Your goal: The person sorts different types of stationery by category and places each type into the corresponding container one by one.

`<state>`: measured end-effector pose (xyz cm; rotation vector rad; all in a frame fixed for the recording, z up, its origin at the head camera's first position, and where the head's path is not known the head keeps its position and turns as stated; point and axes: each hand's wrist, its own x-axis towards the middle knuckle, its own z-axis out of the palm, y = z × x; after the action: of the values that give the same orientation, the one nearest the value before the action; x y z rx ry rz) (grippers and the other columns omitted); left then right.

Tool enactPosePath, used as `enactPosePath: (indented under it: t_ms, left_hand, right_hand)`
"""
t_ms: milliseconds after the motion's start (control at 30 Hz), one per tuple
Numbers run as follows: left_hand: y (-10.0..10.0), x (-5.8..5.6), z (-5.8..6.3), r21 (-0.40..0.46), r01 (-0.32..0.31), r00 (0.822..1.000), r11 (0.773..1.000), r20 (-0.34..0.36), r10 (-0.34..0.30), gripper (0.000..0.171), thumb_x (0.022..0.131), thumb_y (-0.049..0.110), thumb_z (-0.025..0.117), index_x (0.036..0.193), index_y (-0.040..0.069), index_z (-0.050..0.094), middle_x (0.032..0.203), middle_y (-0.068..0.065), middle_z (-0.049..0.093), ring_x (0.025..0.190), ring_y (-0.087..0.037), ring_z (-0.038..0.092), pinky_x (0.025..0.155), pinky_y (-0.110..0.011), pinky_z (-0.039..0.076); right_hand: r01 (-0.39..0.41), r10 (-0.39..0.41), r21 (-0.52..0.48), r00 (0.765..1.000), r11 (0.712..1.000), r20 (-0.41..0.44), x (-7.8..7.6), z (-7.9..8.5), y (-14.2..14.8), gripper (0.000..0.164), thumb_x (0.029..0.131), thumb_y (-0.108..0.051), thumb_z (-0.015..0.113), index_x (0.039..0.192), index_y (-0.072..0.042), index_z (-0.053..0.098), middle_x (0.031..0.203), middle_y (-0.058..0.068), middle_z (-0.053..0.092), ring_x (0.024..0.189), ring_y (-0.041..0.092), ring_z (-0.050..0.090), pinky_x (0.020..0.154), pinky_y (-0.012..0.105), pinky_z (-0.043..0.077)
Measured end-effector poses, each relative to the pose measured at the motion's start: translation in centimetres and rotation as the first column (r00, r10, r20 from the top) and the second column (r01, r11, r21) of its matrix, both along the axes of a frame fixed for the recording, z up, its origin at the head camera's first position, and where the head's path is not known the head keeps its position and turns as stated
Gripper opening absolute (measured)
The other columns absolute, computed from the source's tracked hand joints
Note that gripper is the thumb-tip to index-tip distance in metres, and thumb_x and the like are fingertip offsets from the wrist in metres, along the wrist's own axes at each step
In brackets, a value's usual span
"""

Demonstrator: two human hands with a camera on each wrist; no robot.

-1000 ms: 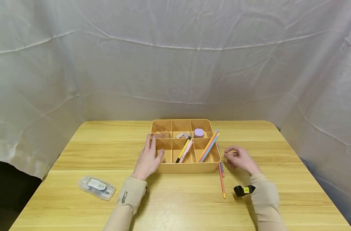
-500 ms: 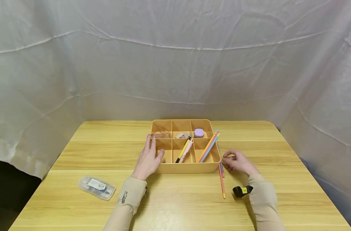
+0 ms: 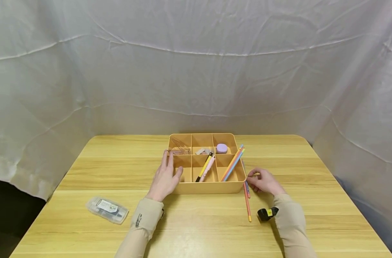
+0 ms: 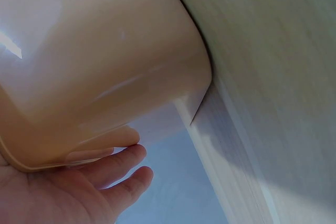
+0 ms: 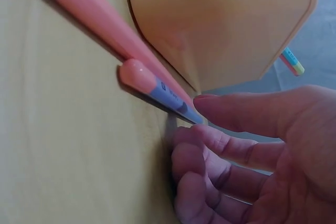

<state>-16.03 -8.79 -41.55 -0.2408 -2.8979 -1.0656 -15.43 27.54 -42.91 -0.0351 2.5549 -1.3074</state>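
A tan divided organizer (image 3: 212, 187) stands on the table. My left hand (image 3: 165, 179) rests on its left side, fingers spread along the wall and thumb over the front left compartment. Fingers (image 4: 128, 161) of that hand show beyond the organizer's edge in the left wrist view. At the organizer's right side, my right hand (image 3: 265, 181) is low at the table, fingers curled. Its thumb and index fingertip pinch a blue pencil (image 5: 170, 100) with a pink end. Beside it lies a red pencil (image 3: 248, 206) with a yellow end. The pencils' far ends are partly hidden.
Inside the organizer are a yellow-and-black pen (image 3: 204, 167), a pink pen (image 3: 207, 168), several colored pencils (image 3: 233, 165), a lilac-lidded item (image 3: 221, 148), small pale pieces and thin wire-like items. A clear plastic case (image 3: 107, 209) lies at left. Grey curtains (image 3: 196, 71) surround the table.
My right hand has moved left and slightly down to the pencils beside the organizer, thumb and index closing in on the blue one. My left hand has stayed on the organizer.
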Motion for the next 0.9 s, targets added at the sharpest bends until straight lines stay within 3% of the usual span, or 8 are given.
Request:
enactPosePath:
  t_ms: [900]
  left_hand:
    - [-0.01,0.04,0.06,0.001,-0.006,1.000,1.000,0.011,0.006,0.075,0.105,0.039,0.046,0.162,0.004,0.011,0.171,-0.018,-0.003,0.145,-0.054,0.032,0.119,-0.066,0.029]
  right_hand:
    - [0.027,-0.027,0.035,1.000,0.999,-0.012,-0.20,-0.67,-0.14,0.025,0.098,-0.014,0.060,0.112,0.006,0.056,0.068,0.004,0.063,0.060,0.012,0.058,0.054,0.026,0.052]
